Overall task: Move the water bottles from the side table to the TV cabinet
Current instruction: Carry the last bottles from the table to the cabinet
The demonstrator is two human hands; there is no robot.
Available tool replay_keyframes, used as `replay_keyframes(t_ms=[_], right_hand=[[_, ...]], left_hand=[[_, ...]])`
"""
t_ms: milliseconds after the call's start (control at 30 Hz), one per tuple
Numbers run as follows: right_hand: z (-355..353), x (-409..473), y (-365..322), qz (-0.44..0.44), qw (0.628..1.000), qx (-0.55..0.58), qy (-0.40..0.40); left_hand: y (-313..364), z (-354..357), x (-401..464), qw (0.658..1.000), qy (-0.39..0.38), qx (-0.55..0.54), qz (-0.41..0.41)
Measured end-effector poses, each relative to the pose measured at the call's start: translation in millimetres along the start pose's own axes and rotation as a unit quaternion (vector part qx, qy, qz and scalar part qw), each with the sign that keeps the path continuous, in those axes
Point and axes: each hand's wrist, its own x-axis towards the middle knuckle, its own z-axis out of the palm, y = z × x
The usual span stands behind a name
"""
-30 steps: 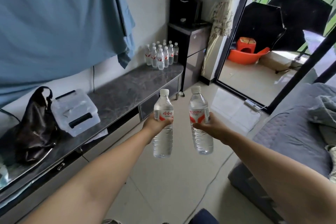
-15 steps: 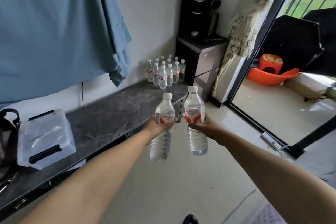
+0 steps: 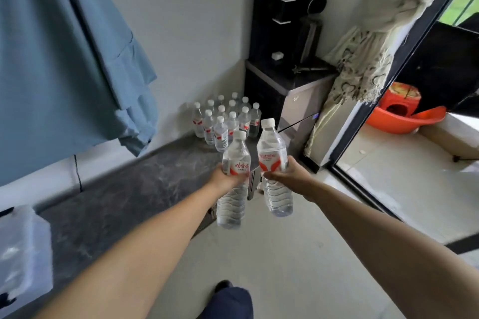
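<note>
TV cabinet surface (image 3: 124,204), dark marbled top, is running under and left of the left grip, ending just beyond both grips. A cluster of bottles (image 3: 228,118) is standing upright at its far end, ahead of the grips and well apart from them. Black cabinet (image 3: 293,101) is sitting beyond the right grip. Clear storage box (image 3: 23,246) is lying far back-left of the grips.

Left hand (image 3: 225,179) is clamping the left bottle (image 3: 233,181) around its label band, slightly tilted. Right hand (image 3: 287,176) is clamping the right bottle (image 3: 274,168) just below the label, near upright. Bottles are nearly touching, held off the surface.

Judging: full and capped, so moderately heavy; thin ribbed plastic is flexing under squeeze, smooth label possibly slippery. Mid-body hold suits; set down base-first beside the cluster.
</note>
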Motion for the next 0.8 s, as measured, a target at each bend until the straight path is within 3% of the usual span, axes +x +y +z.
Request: replay_keyframes(t_ms=[367, 800], right_hand=[[-43.4, 155.3, -28.9, 0.035, 0.999, 0.014, 0.008], [-102.2, 353.7, 4.6, 0.077, 0.985, -0.072, -0.135]], left_hand=[[57.8, -36.8, 146.0, 0.999, 0.046, 0.003, -0.03], [57.0, 12.9, 269.8, 0.971, 0.177, -0.09, -0.13]])
